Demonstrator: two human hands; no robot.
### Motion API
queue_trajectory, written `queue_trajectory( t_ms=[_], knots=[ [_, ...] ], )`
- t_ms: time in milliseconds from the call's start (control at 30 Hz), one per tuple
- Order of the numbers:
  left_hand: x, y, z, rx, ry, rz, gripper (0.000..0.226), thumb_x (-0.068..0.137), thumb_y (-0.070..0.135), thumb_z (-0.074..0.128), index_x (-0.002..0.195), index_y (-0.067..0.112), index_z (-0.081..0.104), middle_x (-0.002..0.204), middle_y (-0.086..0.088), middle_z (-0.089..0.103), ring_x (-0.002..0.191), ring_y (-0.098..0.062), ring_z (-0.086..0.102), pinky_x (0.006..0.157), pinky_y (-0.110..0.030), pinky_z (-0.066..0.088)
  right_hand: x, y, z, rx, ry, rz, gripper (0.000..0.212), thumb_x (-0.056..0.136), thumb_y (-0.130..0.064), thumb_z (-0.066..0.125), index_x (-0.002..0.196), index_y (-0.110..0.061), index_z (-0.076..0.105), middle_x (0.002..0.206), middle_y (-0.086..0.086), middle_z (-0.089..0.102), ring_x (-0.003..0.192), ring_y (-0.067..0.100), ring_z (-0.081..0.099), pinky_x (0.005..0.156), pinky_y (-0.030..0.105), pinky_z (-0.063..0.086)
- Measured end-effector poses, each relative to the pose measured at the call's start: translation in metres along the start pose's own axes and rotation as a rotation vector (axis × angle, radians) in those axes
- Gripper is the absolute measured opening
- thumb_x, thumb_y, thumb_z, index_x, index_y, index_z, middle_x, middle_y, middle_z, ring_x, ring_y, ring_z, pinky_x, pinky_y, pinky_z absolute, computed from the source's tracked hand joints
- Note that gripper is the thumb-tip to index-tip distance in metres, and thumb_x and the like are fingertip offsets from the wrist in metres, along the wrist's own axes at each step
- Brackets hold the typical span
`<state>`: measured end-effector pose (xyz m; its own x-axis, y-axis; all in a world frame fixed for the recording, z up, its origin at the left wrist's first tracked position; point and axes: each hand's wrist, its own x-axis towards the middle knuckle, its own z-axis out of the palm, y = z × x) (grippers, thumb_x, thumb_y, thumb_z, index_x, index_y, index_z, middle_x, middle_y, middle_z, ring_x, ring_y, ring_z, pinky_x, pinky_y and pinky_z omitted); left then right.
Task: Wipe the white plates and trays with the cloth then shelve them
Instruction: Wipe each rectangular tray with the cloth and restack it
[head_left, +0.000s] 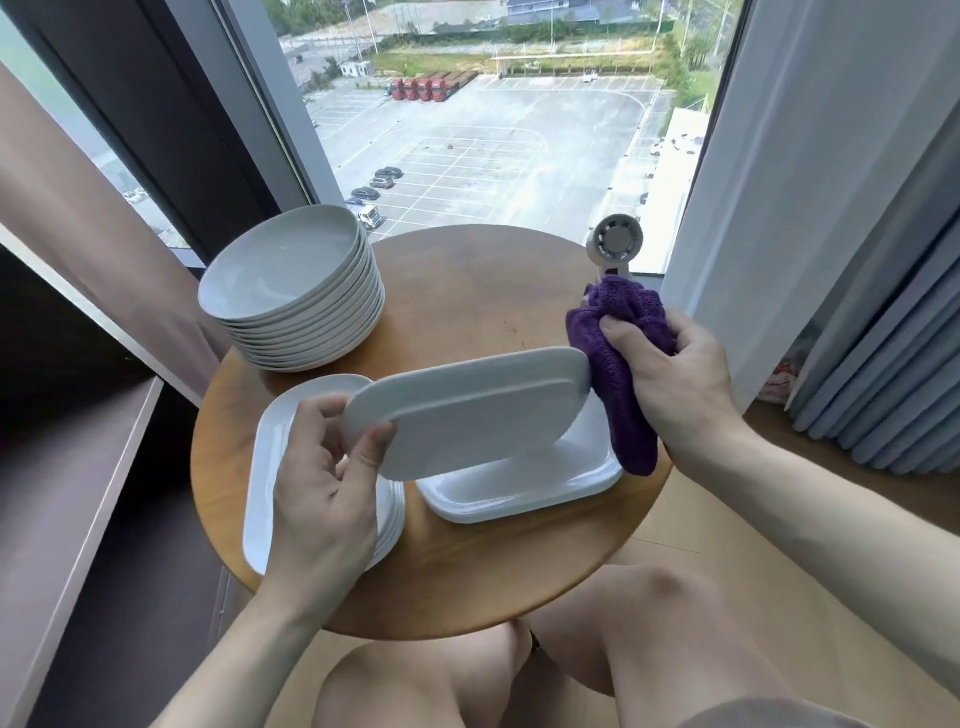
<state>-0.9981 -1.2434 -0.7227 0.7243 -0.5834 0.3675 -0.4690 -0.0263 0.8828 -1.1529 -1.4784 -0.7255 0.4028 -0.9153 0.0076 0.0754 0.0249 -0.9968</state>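
one wide-angle view from the person's head, facing forward and down. it sits close above a small round table (467, 291), with the person's knees (654, 587) at the bottom edge and a window (493, 130) straight ahead filling the top.

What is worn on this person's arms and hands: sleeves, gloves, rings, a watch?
Nothing that shows. The left hand and right hand are ungloved, with no rings or watch visible, and both forearms are bare to the frame's edge.
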Motion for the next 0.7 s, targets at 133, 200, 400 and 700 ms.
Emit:
queue_trajectory(
  t_ms=[133, 200, 400, 700],
  knots=[
    [0.002, -0.002, -0.001, -0.134, -0.021, -0.179, 0.023, 0.092, 0.057, 0.063, 0.102, 0.036, 0.064, 0.104, -0.006, 0.075, 0.099, -0.027, 0.071, 0.085, -0.056, 0.057, 0.000, 0.002, 0.001, -0.005, 0.005, -0.002, 0.010, 0.088, -0.031, 0.078, 0.095, -0.023, 0.076, 0.084, -0.003, 0.076, 0.079, 0.014, 0.071, 0.081, 0.041, 0.060],
    [0.003, -0.003, 0.000, -0.220, -0.033, -0.288, 0.017, 0.095, 0.051, 0.063, 0.101, 0.035, 0.065, 0.108, -0.005, 0.076, 0.101, -0.025, 0.073, 0.084, -0.054, 0.058, -0.001, 0.002, 0.001, -0.004, 0.011, -0.006, 0.009, 0.089, -0.030, 0.078, 0.094, -0.023, 0.076, 0.084, -0.003, 0.076, 0.079, 0.014, 0.071, 0.078, 0.037, 0.060],
    [0.008, -0.002, 0.003, -0.465, 0.038, -0.575, 0.028, 0.085, 0.037, 0.064, 0.104, 0.018, 0.056, 0.098, -0.008, 0.078, 0.084, -0.021, 0.076, 0.065, -0.037, 0.064, -0.005, 0.001, 0.003, -0.007, 0.004, -0.018, 0.010, 0.089, -0.030, 0.079, 0.095, -0.022, 0.075, 0.091, 0.009, 0.077, 0.081, 0.028, 0.075, 0.075, 0.046, 0.063],
    [0.001, 0.006, 0.006, -0.691, -0.256, -0.731, 0.058, 0.082, 0.009, 0.075, 0.133, 0.022, 0.052, 0.126, -0.010, 0.071, 0.105, -0.030, 0.072, 0.068, -0.043, 0.062, -0.019, 0.015, 0.008, -0.561, -0.271, -0.194, 0.049, 0.081, -0.054, 0.081, 0.123, -0.033, 0.066, 0.125, -0.013, 0.060, 0.108, 0.001, 0.058, 0.096, 0.014, 0.043]
  ],
)
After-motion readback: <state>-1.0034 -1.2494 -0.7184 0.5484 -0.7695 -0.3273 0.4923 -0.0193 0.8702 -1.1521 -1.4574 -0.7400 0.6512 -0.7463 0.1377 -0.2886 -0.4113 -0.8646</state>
